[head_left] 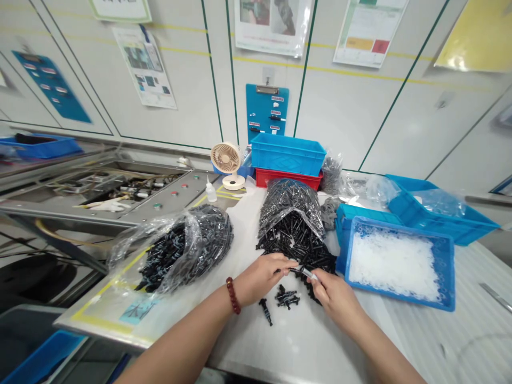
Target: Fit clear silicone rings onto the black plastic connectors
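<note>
My left hand (267, 276), with a beaded bracelet at its wrist, is closed on a thin black plastic part (295, 270). From the other side my right hand (335, 294) grips a small silver-grey tool (308, 273), whose end meets the black part. Both hands are just in front of a clear bag (290, 200) spilling a heap of black rod-like parts (294, 234). Below them on the white table lie a small cluster of black parts (287, 298) and a single black part (265, 312).
At left, another clear bag (192, 248) holds black parts. A blue bin (450, 277) of small white rings stands at right, near more blue bins (476, 221). Behind are a fan (226, 159), a dropper bottle (210, 191), and a blue bin (288, 154) on a red one (264, 177).
</note>
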The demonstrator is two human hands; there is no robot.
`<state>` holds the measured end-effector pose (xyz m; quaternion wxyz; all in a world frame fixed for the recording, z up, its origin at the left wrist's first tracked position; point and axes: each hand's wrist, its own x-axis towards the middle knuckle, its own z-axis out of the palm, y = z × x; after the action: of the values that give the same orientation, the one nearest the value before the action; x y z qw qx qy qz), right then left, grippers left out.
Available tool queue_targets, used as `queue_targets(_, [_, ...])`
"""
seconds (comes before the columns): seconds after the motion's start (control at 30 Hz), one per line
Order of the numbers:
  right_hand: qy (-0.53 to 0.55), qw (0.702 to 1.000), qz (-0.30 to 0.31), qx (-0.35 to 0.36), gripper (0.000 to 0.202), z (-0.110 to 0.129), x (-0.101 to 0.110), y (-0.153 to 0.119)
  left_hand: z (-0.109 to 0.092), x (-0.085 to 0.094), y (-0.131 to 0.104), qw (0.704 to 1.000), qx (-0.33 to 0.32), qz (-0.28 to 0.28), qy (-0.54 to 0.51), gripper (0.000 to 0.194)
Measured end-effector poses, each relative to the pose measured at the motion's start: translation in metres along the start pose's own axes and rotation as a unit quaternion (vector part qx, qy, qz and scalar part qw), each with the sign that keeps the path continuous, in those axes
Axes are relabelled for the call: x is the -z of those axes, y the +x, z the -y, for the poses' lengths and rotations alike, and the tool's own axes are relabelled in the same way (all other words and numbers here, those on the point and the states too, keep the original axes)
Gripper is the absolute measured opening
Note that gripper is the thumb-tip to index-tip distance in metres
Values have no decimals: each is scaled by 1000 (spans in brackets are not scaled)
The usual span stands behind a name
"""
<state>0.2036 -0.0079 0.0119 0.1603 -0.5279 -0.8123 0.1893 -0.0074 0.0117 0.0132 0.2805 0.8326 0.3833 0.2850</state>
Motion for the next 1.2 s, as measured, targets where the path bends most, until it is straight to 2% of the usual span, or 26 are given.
queue_targets(0.1, [-33, 999, 3, 2, 24, 1, 1, 0, -1, 0, -1, 999, 47, -7, -1, 17])
queue_targets(0.2, [-72, 997, 6, 8, 21, 1, -1, -1, -2, 0, -2, 998, 67, -3, -10, 10])
queue_targets(0.4, [-86, 995, 31, 32, 19, 4, -4, -1, -3, -3, -1, 993, 83, 22, -84, 8])
queue_targets(0.6, [-71, 994, 71, 30, 21, 2, -2, -1, -4, -2, -1, 986, 116, 40, -113, 9])
queue_targets(0.87, [-72, 992, 101, 3, 18, 12, -1, -3, -8, -9, -2, 995, 72, 64, -13, 13])
queue_targets(1.1, [-128, 988, 66, -50, 32, 12, -10, -3, -13, -10, -2, 994, 79, 69, -28, 13])
queue_targets(1.2, [-108, 991, 55, -54, 35, 10, -10, -4, -14, -8, -1, 993, 87, 70, -40, 15])
